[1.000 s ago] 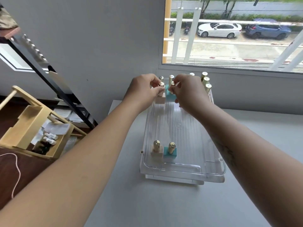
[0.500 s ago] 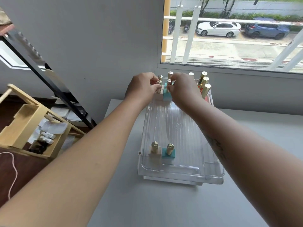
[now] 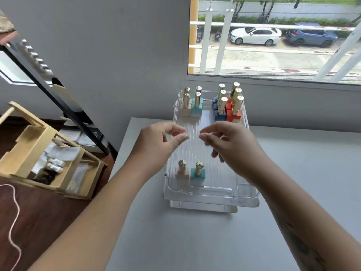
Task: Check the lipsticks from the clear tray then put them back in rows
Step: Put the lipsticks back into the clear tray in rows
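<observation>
A clear tray (image 3: 211, 189) sits on the white table, long side running away from me. At its far end stand gold-capped lipsticks in rows: beige-based ones (image 3: 185, 106), teal-based ones (image 3: 197, 107), blue-based ones (image 3: 220, 109) and red-based ones (image 3: 233, 111). Near the front stand one beige lipstick (image 3: 182, 170) and one teal lipstick (image 3: 199, 171). My left hand (image 3: 160, 145) and my right hand (image 3: 232, 145) hover over the tray's middle, fingers loosely curled and holding nothing.
The white table (image 3: 195, 241) ends at the left, where a wooden rack (image 3: 39, 153) with small items stands on the dark floor. A black slanted frame (image 3: 58, 94) leans by the grey wall. A window sill runs behind the tray.
Both hands let go of the beige and teal lipsticks at the far end and drew back toward me to the tray's middle. Those two lipsticks now stand in the far rows.
</observation>
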Demonstrator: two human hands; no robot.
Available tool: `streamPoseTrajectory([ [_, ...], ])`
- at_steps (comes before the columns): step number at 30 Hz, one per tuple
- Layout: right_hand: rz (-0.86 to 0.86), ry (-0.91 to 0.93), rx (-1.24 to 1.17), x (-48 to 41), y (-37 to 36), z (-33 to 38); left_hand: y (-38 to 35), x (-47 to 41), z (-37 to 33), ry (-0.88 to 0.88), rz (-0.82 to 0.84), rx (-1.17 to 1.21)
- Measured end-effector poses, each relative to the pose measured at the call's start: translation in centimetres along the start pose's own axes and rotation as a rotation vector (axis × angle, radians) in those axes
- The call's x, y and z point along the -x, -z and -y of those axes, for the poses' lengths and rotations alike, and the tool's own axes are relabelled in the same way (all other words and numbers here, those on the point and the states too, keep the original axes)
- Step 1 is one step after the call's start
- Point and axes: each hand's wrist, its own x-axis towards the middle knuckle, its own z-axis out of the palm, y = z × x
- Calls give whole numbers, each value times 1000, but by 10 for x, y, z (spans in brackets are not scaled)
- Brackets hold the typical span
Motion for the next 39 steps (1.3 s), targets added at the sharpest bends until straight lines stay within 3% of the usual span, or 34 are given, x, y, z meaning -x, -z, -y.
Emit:
streamPoseTrajectory([
  [4, 180, -19, -11, 35, -2, -8, 3, 33, 6, -15, 71, 5],
  [10, 29, 52, 124, 48, -23, -23, -7, 53, 13, -148, 63, -96],
  [17, -65, 111, 169, 29, -20, -21, -8, 26, 7, -186, 32, -102],
  [25, -300, 86, 152, -43, -23, -10, -18, -51, 0, -117, -84, -182],
  [33, -330, 23, 187, -81, -32, -9, -27, -87, 7, 40, -119, -138],
  [39, -357, -8, 122, -87, -43, -13, -35, -93, 7, 24, -197, -67],
])
